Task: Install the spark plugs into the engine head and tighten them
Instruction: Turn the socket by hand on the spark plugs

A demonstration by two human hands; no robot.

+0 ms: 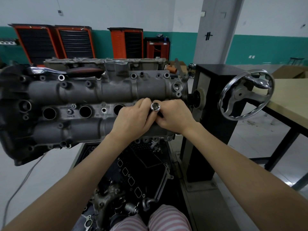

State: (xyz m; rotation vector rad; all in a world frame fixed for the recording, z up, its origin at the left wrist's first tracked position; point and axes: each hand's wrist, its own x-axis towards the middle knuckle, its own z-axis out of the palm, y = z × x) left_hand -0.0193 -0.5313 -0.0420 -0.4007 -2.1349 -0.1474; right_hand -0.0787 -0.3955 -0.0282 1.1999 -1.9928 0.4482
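Note:
A grey engine head (80,95) is mounted on a stand, with three open spark plug wells (85,111) in a row along its middle. At the right end of that row a chrome socket (155,106) stands upright with its square drive hole facing me. My left hand (133,119) and my right hand (173,116) both pinch the socket from either side, fingers curled round it. No spark plug shows; the socket and my hands hide the well beneath. A ratchet wrench (66,71) with a dark red grip lies on top of the head at the back left.
The stand's black column (215,100) and chrome handwheel (246,95) are close to the right. A wooden table (290,97) stands further right. Engine parts and gaskets lie on a black tray (133,180) below the head. Orange tool cabinets (55,42) line the back wall.

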